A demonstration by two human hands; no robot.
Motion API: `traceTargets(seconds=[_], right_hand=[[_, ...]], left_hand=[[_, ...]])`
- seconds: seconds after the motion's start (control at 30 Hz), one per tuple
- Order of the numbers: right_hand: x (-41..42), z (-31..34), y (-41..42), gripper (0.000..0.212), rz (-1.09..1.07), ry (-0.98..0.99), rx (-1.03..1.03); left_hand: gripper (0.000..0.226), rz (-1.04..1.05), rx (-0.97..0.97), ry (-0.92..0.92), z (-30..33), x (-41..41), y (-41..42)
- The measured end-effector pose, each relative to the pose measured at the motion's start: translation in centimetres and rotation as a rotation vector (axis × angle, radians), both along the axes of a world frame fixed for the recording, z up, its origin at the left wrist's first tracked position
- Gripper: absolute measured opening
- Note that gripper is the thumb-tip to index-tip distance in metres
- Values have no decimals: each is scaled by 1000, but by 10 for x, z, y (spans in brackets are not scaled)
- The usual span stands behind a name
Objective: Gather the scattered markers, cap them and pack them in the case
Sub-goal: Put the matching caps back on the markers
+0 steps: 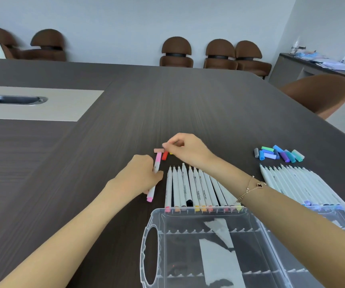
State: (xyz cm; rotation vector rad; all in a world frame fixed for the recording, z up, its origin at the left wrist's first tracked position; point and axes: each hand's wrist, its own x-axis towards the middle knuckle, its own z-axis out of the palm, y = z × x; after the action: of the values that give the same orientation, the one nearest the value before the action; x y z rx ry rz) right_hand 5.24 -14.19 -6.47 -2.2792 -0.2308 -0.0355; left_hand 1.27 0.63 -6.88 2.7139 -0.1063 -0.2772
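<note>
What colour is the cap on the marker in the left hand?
Pink cap, clearest in the head view.

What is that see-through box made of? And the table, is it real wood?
The case looks like clear hard plastic: you can see the table through its walls, and it has a moulded handle and glossy edges. The table has a dark, matte wood-grain pattern, but the lines look very even, so it may be a printed laminate rather than solid wood; the picture cannot settle that.

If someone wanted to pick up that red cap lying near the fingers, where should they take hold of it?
Probably across its short sides, pinching from above. The red cap lies flat on the table, crowded by a beige cap and the right hand, so its left side looks freest.
</note>
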Motion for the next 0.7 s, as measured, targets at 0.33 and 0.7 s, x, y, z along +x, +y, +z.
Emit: traceTargets(seconds=[0.33, 0.7], right_hand=[[35, 11, -48, 23, -24, -73, -307], [64, -8, -29, 20, 79, -56, -632]], left_hand=[[25, -178, 149, -192, -3, -8, -6], [37, -139, 294, -181, -4, -14, -17]])
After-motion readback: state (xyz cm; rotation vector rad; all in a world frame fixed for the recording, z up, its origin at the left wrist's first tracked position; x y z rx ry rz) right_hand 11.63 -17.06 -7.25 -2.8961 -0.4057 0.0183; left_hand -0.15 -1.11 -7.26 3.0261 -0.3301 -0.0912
